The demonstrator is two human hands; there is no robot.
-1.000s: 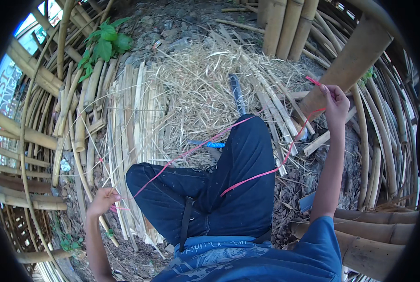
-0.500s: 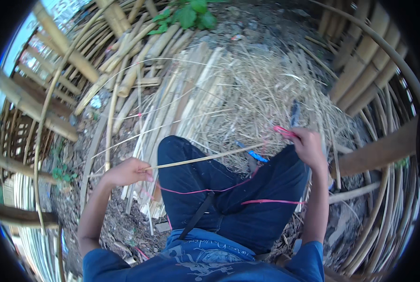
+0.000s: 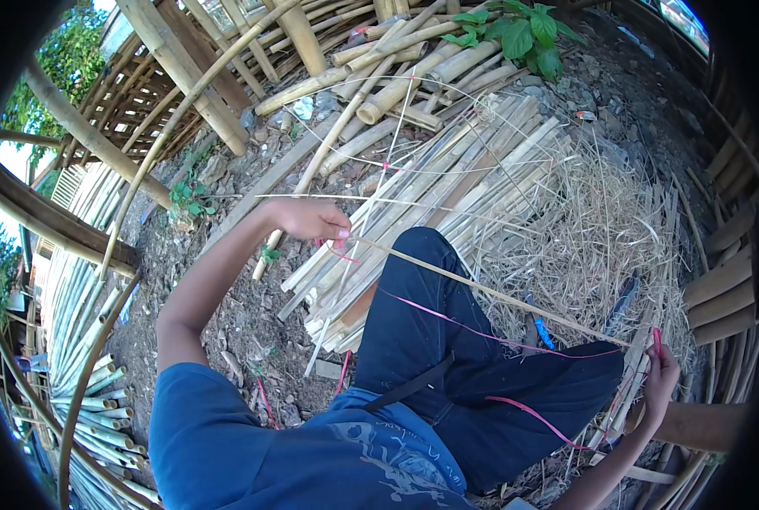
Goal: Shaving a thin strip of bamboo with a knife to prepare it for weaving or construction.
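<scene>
My left hand [image 3: 313,219] is closed in a pinch on a thin bamboo strip [image 3: 481,289] that slants down to the right across my knees. Beside those fingers lies a light frame of thin bamboo sticks [image 3: 371,204], tied with a red knot where two sticks cross. Farther right, my right hand [image 3: 663,374] is closed round a pink string [image 3: 658,340], close to the strip's right end. Whether it also touches the strip I cannot tell. More of that string [image 3: 456,319] trails over my dark trousers.
Flat bamboo slats [image 3: 481,161] lie ahead of my legs, with a heap of shavings [image 3: 592,221] at their right. A blue-handled tool [image 3: 542,333] rests beside my knee. Bamboo poles [image 3: 413,81] lie farther off near a green plant [image 3: 528,38]. More poles [image 3: 95,399] are stacked at left.
My view has turned, so the scene sits farther right. My hands have moved farther apart, the left one forward and the right one outward. The strip now slants down to the right.
</scene>
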